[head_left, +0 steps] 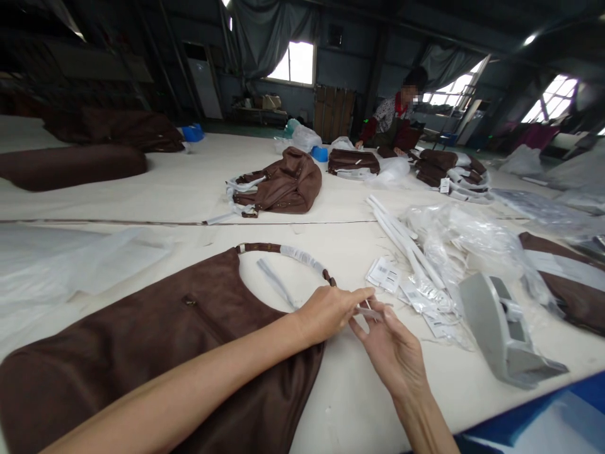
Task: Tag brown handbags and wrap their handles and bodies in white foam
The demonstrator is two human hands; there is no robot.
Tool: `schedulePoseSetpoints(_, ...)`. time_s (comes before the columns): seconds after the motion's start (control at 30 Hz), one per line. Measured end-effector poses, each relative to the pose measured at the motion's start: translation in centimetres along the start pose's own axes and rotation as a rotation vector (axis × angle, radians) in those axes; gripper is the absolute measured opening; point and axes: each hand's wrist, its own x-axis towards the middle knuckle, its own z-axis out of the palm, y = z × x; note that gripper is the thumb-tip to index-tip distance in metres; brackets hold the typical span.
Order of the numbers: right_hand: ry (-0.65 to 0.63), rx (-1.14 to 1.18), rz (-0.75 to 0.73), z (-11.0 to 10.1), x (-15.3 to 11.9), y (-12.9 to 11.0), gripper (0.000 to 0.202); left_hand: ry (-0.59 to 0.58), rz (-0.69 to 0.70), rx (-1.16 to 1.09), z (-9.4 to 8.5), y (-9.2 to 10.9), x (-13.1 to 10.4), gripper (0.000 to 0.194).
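Meeting almost tip to tip, the left hand point(324, 315) and the right hand point(397, 353) have a thin pale strip point(371, 313) between them. The left fingers are drawn close together on it; the right fingers curl, partly spread, with the strip across their tips — how firmly they grip, I cannot tell. Left of the fingers lies the large brown bag point(155, 309), passing under the left forearm, its handle point(302, 256) arching beyond the left knuckles and partly wrapped in pale film. Just past the right fingertips are white tags point(384, 275); farther beyond, long white strips point(401, 236) and clear plastic point(466, 230). A grey dispenser point(494, 334) stands right of the right fingers. Well beyond both hands — a second brown bag point(295, 183) and a co-worker point(390, 120).
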Motion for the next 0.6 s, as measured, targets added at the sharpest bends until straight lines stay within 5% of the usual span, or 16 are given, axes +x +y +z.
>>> schedulePoseSetpoints(0.2,0.120,-0.005,-0.048,-1.4,-0.5,0.9,0.009,0.028,-0.026,0.086,1.0,-0.1,-1.2,0.045)
schedulePoseSetpoints(0.4,0.235,0.105,0.101,-1.8,-0.2,1.3,0.006,0.201,-0.257,-0.583,2.1,-1.4,-1.2,0.009)
schedulePoseSetpoints(0.6,0.322,-0.150,0.156,-1.6,0.2,2.9,0.024,0.227,-0.285,-0.640,-0.1,-1.6,-0.3,0.015)
